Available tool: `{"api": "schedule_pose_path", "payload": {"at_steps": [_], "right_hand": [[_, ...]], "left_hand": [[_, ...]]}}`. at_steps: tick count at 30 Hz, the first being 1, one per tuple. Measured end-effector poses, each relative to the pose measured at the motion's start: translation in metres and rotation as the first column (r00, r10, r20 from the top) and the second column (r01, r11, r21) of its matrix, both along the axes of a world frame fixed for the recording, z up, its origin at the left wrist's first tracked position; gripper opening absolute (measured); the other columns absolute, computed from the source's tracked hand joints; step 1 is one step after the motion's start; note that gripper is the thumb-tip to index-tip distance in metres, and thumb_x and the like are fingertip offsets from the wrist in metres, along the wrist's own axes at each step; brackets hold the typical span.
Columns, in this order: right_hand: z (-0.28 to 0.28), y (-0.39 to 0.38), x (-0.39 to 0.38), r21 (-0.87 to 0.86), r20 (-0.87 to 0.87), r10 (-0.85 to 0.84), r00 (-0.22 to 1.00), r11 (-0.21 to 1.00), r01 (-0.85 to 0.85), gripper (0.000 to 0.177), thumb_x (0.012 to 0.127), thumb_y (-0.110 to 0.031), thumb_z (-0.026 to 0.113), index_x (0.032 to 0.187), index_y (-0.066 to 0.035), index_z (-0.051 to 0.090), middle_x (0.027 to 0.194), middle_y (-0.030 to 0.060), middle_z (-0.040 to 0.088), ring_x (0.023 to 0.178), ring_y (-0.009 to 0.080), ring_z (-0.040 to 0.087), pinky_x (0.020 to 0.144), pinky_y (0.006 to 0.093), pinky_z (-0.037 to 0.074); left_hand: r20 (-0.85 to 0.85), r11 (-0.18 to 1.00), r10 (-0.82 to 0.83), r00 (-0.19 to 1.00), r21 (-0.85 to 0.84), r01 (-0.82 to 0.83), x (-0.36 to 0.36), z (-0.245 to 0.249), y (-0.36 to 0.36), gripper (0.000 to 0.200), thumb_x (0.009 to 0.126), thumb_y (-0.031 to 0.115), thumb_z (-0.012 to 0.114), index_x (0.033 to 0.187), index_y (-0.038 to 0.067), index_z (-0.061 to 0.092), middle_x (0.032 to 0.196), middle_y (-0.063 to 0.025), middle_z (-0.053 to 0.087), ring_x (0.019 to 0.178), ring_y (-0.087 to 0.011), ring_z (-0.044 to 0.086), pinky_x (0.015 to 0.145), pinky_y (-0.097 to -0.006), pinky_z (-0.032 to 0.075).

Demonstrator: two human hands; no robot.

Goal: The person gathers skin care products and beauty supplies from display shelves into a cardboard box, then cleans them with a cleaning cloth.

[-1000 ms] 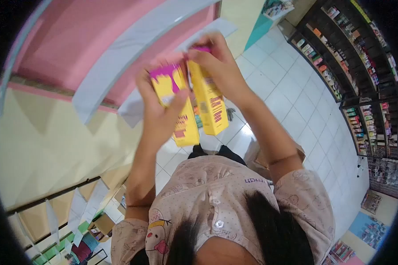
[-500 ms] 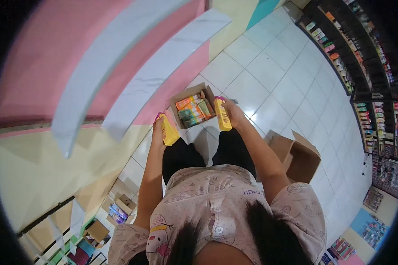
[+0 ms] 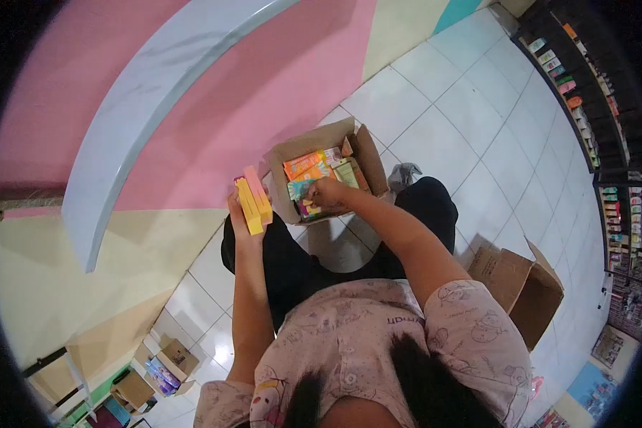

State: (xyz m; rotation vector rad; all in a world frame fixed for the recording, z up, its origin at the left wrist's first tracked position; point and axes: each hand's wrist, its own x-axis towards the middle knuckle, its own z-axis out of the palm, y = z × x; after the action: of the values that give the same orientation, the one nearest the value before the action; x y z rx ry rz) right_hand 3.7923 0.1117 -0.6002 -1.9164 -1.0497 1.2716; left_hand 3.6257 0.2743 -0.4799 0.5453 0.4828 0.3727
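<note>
My left hand (image 3: 236, 212) is closed around small yellow cartons (image 3: 252, 207) with pink on one side, held beside the left edge of an open cardboard box (image 3: 375, 160). Inside that box lie orange packets (image 3: 303, 166), a blue-and-yellow packet (image 3: 311, 180) and a pale green packet (image 3: 345, 175). My right hand (image 3: 327, 192) reaches into the near part of the box with its fingers curled down among the packets. What those fingers grip, if anything, is hidden.
A grey plastic bag (image 3: 405, 175) lies right of the box, by my knee. Another open cardboard box (image 3: 517, 285) stands on the tiled floor (image 3: 446, 139) to the right. A marbled white shelf (image 3: 150, 107) juts from the pink wall. Stocked shelves (image 3: 585, 93) line the far right.
My right hand has gone from holding a yellow carton beside the box to reaching inside it. The yellow cartons are now together in my left hand. My view has come closer to the box.
</note>
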Motion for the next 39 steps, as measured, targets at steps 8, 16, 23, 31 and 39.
{"api": "schedule_pose_path", "payload": {"at_steps": [8,16,23,31,39], "right_hand": [[-0.017,0.012,-0.024,0.063,0.519,0.314,0.795,0.914,-0.402,0.025,0.080,-0.023,0.064,0.097,-0.005,0.065,0.091,0.0171,0.064,0.088,0.0309,0.063,0.076,0.0410,0.050],[-0.008,0.024,-0.008,0.352,0.408,-0.055,0.911,0.931,-0.101,0.022,0.081,-0.024,0.062,0.090,-0.003,0.061,0.084,0.0117,0.063,0.081,0.0265,0.063,0.069,0.0360,0.052],[0.114,0.025,0.006,0.043,-0.707,-0.117,0.698,0.977,0.207,0.048,0.090,-0.037,0.061,0.120,-0.003,0.047,0.103,0.0082,0.060,0.091,0.0165,0.061,0.074,0.0299,0.052],[0.072,0.018,0.025,0.199,-0.411,-0.080,0.908,0.964,0.175,0.046,0.085,-0.020,0.065,0.125,-0.005,0.050,0.098,0.0106,0.064,0.086,0.0169,0.062,0.077,0.0284,0.051],[0.033,-0.012,0.040,0.035,0.048,0.066,0.997,0.997,-0.068,0.031,0.085,-0.027,0.061,0.107,-0.006,0.067,0.087,0.0130,0.069,0.081,0.0204,0.065,0.076,0.0336,0.050]], "left_hand": [[-0.118,0.998,0.045,0.992,-0.043,-0.051,-0.008,0.006,-0.003,0.043,0.090,0.038,0.049,0.116,0.004,0.051,0.099,-0.0135,0.060,0.085,-0.0232,0.062,0.069,-0.0331,0.055],[-0.283,0.994,0.073,0.956,0.100,-0.046,0.000,0.012,-0.012,0.042,0.094,0.041,0.047,0.120,0.008,0.046,0.103,-0.0138,0.060,0.089,-0.0268,0.063,0.075,-0.0398,0.055],[-0.382,0.954,0.093,0.920,0.299,0.028,0.018,-0.008,-0.026,0.040,0.096,0.025,0.052,0.126,0.014,0.029,0.118,-0.0084,0.048,0.105,-0.0202,0.055,0.084,-0.0356,0.050],[-0.279,0.966,-0.021,0.960,0.240,0.091,0.019,-0.018,-0.014,0.035,0.097,0.018,0.050,0.125,0.014,0.030,0.122,-0.0111,0.047,0.110,-0.0249,0.054,0.087,-0.0388,0.050],[-0.262,0.987,0.155,0.952,0.014,-0.157,0.023,-0.016,-0.008,0.031,0.096,0.019,0.051,0.118,0.011,0.032,0.122,-0.0186,0.047,0.112,-0.0358,0.052,0.088,-0.0559,0.049]]}}
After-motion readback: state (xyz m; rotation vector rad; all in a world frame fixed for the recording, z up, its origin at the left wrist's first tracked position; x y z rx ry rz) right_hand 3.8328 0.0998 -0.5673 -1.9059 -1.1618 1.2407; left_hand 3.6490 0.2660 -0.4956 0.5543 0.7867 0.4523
